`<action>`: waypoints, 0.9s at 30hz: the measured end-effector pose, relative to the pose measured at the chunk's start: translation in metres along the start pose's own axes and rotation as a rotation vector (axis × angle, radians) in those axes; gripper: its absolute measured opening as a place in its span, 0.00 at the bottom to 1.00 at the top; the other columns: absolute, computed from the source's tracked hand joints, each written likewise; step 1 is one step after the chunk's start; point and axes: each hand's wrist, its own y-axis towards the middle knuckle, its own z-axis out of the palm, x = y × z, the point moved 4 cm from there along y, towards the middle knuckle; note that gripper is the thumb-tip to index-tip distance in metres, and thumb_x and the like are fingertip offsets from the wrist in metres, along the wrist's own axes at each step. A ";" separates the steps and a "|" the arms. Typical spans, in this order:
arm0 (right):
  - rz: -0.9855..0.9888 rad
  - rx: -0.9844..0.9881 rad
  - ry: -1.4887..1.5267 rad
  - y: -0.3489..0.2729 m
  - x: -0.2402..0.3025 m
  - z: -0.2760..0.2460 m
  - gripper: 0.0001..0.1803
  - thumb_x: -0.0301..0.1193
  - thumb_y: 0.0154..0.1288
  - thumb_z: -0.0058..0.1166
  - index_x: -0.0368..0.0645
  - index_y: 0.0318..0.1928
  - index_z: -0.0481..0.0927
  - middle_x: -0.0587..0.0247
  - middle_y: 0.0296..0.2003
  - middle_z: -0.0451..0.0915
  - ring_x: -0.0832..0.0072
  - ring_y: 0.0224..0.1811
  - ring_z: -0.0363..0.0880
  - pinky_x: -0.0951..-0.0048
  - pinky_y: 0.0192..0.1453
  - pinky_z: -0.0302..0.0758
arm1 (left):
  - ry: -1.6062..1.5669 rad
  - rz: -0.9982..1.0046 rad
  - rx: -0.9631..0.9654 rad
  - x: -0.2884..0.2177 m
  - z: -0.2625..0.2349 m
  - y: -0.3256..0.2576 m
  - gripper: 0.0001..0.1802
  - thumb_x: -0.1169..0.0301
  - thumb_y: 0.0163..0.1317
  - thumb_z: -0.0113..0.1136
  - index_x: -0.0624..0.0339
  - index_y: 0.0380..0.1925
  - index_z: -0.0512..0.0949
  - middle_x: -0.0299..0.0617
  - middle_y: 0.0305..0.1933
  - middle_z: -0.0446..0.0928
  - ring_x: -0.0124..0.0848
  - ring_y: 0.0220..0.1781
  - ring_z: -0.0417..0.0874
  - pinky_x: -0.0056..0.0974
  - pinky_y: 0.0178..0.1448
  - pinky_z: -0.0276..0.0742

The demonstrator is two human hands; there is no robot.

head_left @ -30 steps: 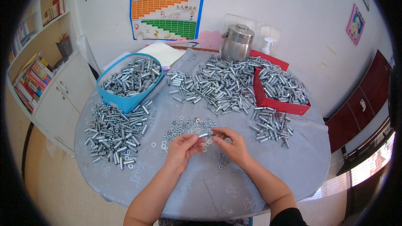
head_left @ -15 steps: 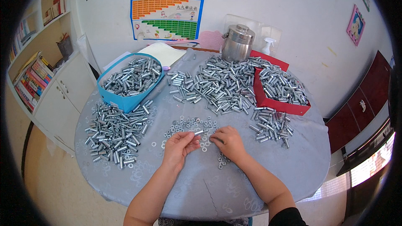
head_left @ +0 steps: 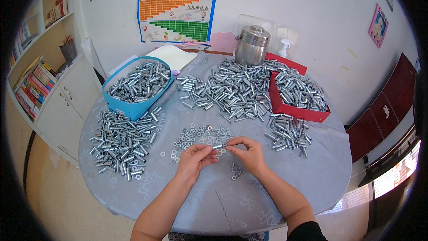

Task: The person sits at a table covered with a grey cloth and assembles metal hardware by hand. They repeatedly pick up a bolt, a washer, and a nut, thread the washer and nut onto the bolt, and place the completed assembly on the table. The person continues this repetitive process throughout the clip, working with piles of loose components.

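A short silvery expansion bolt (head_left: 218, 146) lies sideways between my hands, above the loose washers. My left hand (head_left: 192, 162) pinches its left end between thumb and fingers, palm turned upward. At its right end, the thumb and forefinger of my right hand (head_left: 248, 152) are closed on the tip; whether a small washer or nut is between them is hidden. Just beyond my hands spreads a patch of washers and nuts (head_left: 190, 135), partly covered by my fingers. A small cluster of nuts (head_left: 236, 170) sits below my right hand.
A blue bin (head_left: 129, 108) full of bolts stands at the left, with a bolt pile (head_left: 122, 140) before it. Another large heap (head_left: 236, 91) reaches a red box (head_left: 294, 113) at the right. Behind are a steel pot (head_left: 252, 47) and a spray bottle (head_left: 285, 47).
My right hand has come up to the bolt's right end, from which it was apart before. The bolt has shifted slightly right and down with my left hand.
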 end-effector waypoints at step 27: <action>0.188 0.302 -0.394 -0.005 -0.009 -0.007 0.12 0.30 0.48 0.59 0.38 0.33 0.77 0.60 0.26 0.78 0.72 0.29 0.77 0.72 0.34 0.73 | -0.160 -0.007 0.056 -0.001 -0.004 0.003 0.06 0.73 0.58 0.54 0.65 0.32 0.73 0.50 0.35 0.77 0.33 0.33 0.80 0.36 0.40 0.80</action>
